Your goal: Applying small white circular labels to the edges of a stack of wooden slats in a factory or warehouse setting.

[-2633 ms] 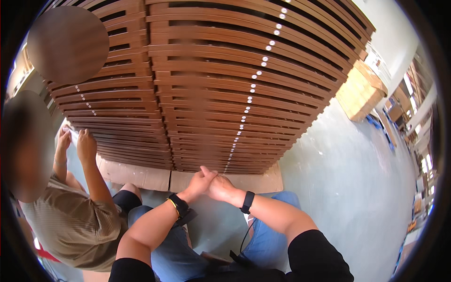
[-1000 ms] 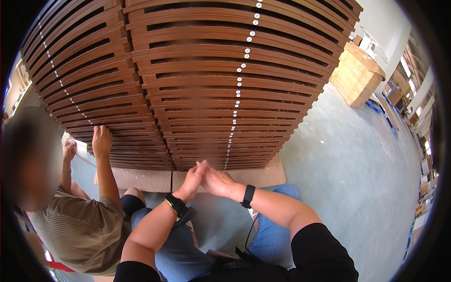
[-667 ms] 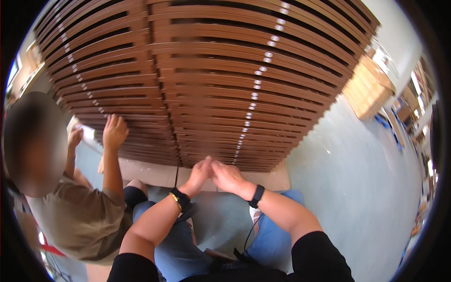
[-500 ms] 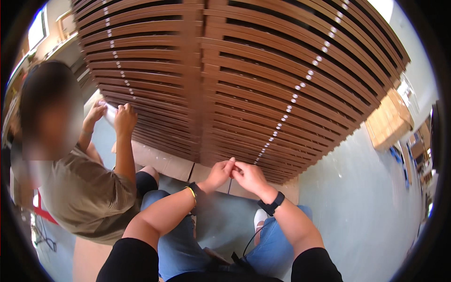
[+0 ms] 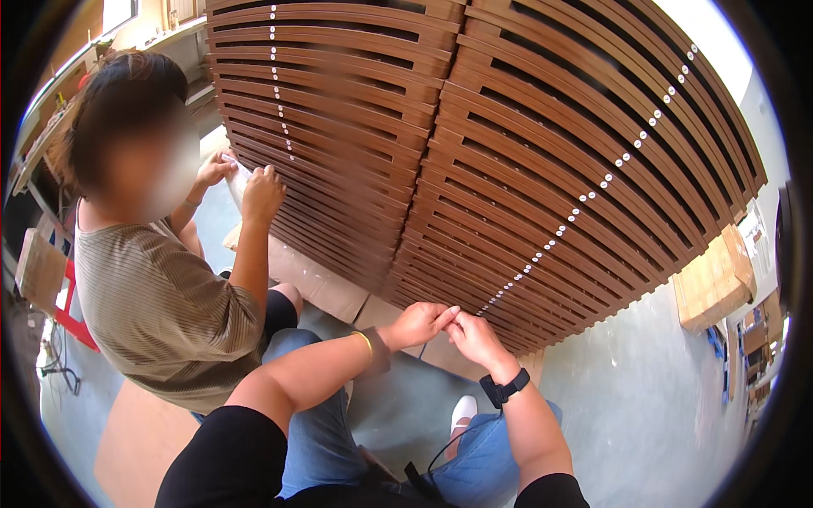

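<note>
The left hand (image 5: 417, 323) and the right hand (image 5: 474, 337) are meeting fingertip to fingertip at the lower edge of a large stack of brown slatted panels (image 5: 508, 161), just where a dotted line of small white dots (image 5: 584, 212) is running down to the bottom slats. Both hands are showing curled, pinched fingers; whether they are gripping anything between them cannot be told, since the contact point is too small to make out. The left wrist is carrying a thin bangle (image 5: 365, 342), the right a dark watch (image 5: 504, 389). The panels are standing on flat cardboard (image 5: 326, 284) laid on the floor (image 5: 644, 398), with the person's knees in blue jeans (image 5: 491, 457) just below the hands. At the left, a second person in an olive ribbed shirt (image 5: 161, 313) is sitting beside the stack, with both of their hands (image 5: 262, 190) resting against the slats at its left edge, well apart from the wearer's hands. A wooden crate (image 5: 716, 284) is standing on the floor at the right, beyond the stack.
</note>
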A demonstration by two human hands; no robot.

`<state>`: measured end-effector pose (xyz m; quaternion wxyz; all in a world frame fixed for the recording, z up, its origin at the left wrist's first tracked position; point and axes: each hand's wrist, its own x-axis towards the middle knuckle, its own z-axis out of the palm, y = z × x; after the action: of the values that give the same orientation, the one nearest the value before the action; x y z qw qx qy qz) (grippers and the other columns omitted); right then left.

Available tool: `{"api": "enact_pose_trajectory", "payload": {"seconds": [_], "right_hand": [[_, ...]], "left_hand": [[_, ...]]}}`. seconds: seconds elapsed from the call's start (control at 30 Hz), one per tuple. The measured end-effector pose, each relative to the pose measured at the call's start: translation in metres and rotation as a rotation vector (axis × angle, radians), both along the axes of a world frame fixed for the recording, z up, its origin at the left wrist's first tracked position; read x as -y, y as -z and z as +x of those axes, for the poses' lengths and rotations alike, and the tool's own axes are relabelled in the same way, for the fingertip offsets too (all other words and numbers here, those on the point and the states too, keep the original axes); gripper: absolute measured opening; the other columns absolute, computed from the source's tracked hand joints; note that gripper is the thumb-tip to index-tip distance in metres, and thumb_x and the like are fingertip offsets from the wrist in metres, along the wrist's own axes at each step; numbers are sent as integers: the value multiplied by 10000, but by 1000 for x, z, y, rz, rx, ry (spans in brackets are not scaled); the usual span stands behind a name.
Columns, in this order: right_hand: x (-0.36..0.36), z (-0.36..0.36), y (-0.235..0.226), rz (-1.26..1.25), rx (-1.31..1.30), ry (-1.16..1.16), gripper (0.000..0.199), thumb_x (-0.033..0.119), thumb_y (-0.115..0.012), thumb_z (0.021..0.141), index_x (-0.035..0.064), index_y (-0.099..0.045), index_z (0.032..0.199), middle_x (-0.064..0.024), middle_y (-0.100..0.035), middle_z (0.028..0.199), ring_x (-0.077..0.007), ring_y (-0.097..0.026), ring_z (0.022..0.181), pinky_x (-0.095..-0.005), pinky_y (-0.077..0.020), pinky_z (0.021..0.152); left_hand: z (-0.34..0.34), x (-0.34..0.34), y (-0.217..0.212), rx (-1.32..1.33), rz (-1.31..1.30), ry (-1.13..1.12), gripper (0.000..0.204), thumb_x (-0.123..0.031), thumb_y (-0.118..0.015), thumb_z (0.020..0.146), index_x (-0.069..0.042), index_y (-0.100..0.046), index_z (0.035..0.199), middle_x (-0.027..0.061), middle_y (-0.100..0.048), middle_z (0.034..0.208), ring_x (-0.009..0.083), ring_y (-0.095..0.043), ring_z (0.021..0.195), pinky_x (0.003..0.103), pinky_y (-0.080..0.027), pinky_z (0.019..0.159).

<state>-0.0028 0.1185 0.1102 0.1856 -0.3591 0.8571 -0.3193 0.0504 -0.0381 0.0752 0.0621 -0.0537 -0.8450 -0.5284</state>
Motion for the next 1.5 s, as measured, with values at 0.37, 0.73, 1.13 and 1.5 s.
{"api": "enact_pose_trajectory", "payload": {"seconds": [0.37,0.73,1.13,1.5], "right_hand": [[-3,-3,0,-62,95,-70,201,149,-463,922,-3,-578,987,-122,-654,815,-232,-642,745,-330,-501,700],[8,7,-2,-178,-103,-31,180,172,-452,931,21,-534,877,-114,-622,711,-238,-620,593,-340,-483,561],[11,13,3,-352,-52,7,215,198,-443,941,45,-501,801,-91,-587,630,-209,-599,531,-326,-466,503],[11,4,1,-553,107,138,206,154,-476,936,22,-535,789,-32,-569,606,-92,-559,529,-234,-460,505]], "left_hand": [[-3,2,-4,44,-8,24,473,-399,-382,966,-41,-640,795,117,-657,733,301,-624,707,364,-487,668],[-1,0,-14,123,411,-29,542,-448,-399,958,-16,-619,716,20,-548,559,87,-494,513,244,-410,495],[-1,1,-11,138,611,77,527,-449,-411,955,-30,-606,702,8,-535,569,73,-476,509,225,-390,499],[-9,9,-18,231,826,126,531,-492,-375,952,-113,-403,581,10,-445,549,112,-431,526,248,-377,546]]}}
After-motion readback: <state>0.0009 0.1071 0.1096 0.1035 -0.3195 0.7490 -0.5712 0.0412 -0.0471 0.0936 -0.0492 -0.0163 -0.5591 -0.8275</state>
